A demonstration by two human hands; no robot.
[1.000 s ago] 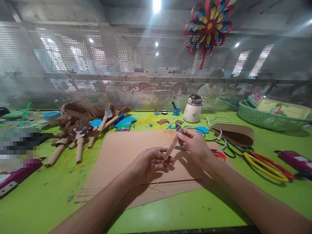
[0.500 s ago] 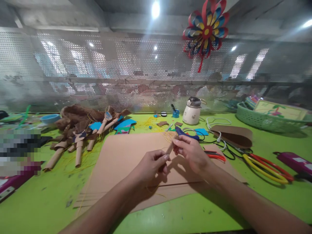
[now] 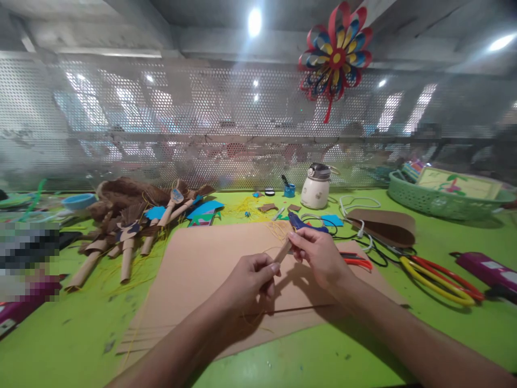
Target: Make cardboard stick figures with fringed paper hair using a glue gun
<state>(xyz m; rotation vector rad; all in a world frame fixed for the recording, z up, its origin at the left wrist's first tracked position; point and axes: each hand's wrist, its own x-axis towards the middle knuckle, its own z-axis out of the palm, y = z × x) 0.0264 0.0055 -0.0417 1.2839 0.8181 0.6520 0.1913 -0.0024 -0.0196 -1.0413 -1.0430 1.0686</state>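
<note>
Both hands hold one small brown paper roll (image 3: pixel 283 251) above the tan cardboard sheet (image 3: pixel 202 264) in the middle of the green table (image 3: pixel 81 334). My left hand (image 3: pixel 250 277) pinches its lower end between thumb and fingers. My right hand (image 3: pixel 319 253) grips its upper end. Thin yellow strands (image 3: pixel 278 230) trail off the roll and lie on the cardboard behind it. A blue glue gun (image 3: pixel 302 222) lies just past my right hand.
A pile of finished brown rolls with feathery tops (image 3: pixel 125 226) lies at the left. A white jar (image 3: pixel 317 186), cables, brown card pieces (image 3: pixel 383 223), red and yellow tools (image 3: pixel 440 272) and a green basket (image 3: pixel 440 196) stand to the right. A perforated metal screen (image 3: pixel 161 124) closes the back.
The roll has been lowered slightly and turned in my fingers; my right hand has slid closer to its top end. The camera has tipped up a little.
</note>
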